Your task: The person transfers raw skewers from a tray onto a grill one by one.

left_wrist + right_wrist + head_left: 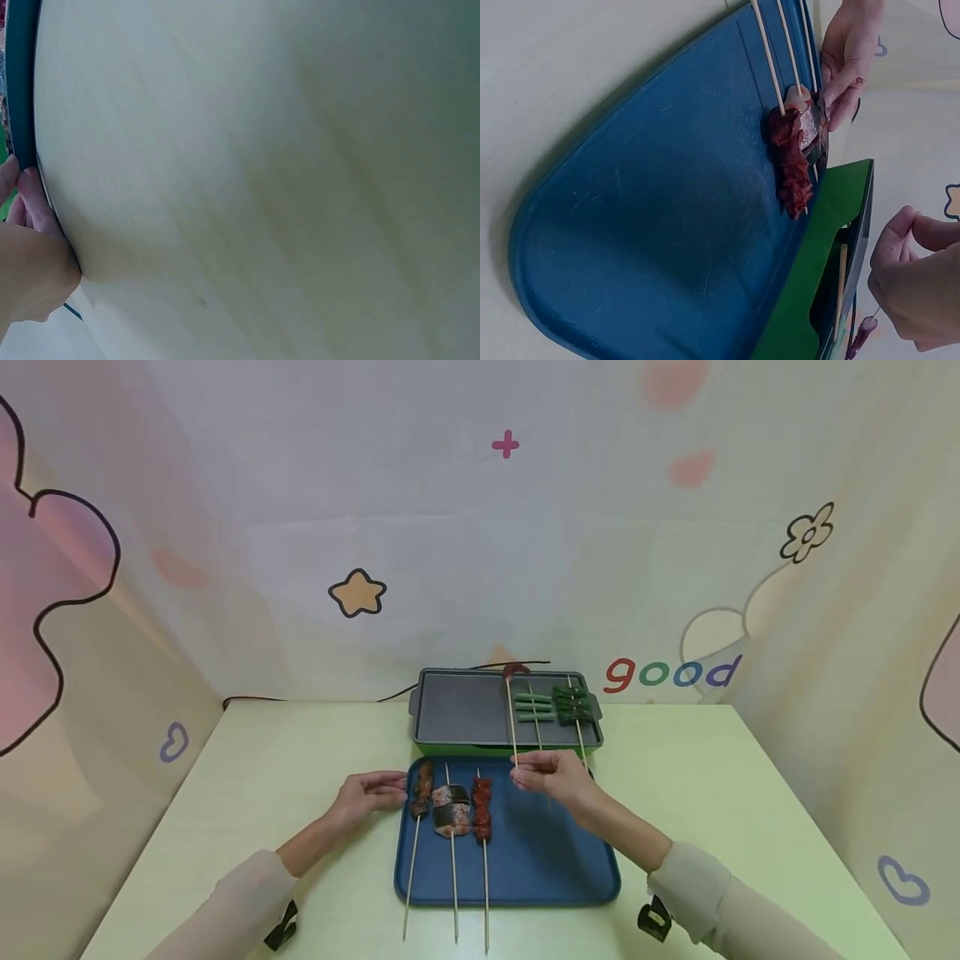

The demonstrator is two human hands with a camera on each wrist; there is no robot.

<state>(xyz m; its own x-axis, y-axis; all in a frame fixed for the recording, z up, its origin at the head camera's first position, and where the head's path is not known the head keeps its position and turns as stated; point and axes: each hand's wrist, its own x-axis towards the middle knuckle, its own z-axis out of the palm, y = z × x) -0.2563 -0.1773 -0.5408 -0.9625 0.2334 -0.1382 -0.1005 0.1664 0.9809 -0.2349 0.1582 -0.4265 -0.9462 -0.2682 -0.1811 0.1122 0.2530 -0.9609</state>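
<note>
My right hand (557, 777) pinches the lower end of a wooden skewer (512, 718) between thumb and fingers. A curved dark red piece of food (516, 670) sits at its top, over the grey griddle (461, 706). In the right wrist view the same red piece (863, 334) shows just beyond the hand. My left hand (363, 797) holds the left rim of the blue tray (555, 860), thumb and fingers at its edge. In the tray lie a brown meat skewer (423, 789), a skewer of dark-banded pale pieces (452, 812) and a red meat skewer (482, 810).
On the griddle's right part rest a skewer of green stalks (534, 707) and a leafy green skewer (572, 704). The griddle's green base (810, 277) stands directly behind the tray. A black cord (255, 698) runs along the table's back edge, below the printed curtain (450, 568).
</note>
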